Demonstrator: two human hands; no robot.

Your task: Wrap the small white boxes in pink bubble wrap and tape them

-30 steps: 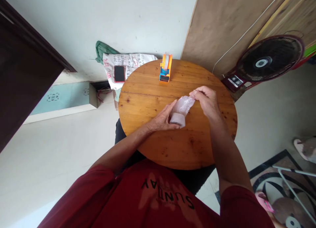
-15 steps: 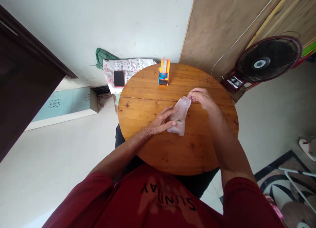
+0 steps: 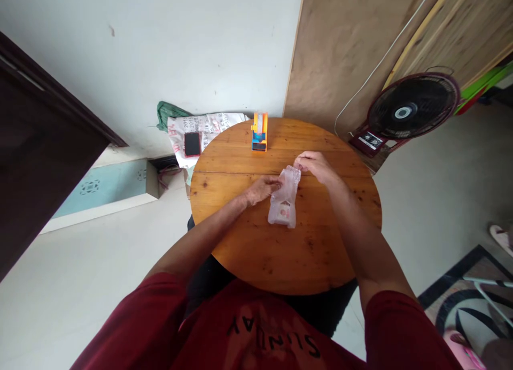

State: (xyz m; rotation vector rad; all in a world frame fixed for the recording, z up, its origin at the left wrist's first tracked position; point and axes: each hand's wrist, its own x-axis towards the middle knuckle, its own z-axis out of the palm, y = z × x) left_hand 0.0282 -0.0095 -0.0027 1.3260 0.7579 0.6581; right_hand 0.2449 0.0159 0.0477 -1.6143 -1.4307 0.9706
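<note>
On the round wooden table (image 3: 240, 236) lies a crumpled, see-through plastic bag (image 3: 285, 191). A small, pale, flat item with a reddish mark (image 3: 284, 212) shows through its near end; its kind cannot be made out. My left hand (image 3: 262, 190) grips the bag's left edge, thumb and fingers closed together. With bent fingertips, my right hand (image 3: 315, 164) pinches the far right corner of the bag's gathered end. An orange and blue tape dispenser (image 3: 259, 132) stands beyond both hands near the far rim.
Left of the table, a dark phone with a red edge (image 3: 192, 144) rests on a printed white sack (image 3: 212, 125), by a green bag (image 3: 170, 113). A floor fan (image 3: 404, 111) stands at the right. A wall (image 3: 224, 49) rises behind the table.
My left hand has shifted from lying spread over the bag to gripping its left edge, uncovering the item inside. My right hand still pinches the far corner. The camera view has shifted slightly.
</note>
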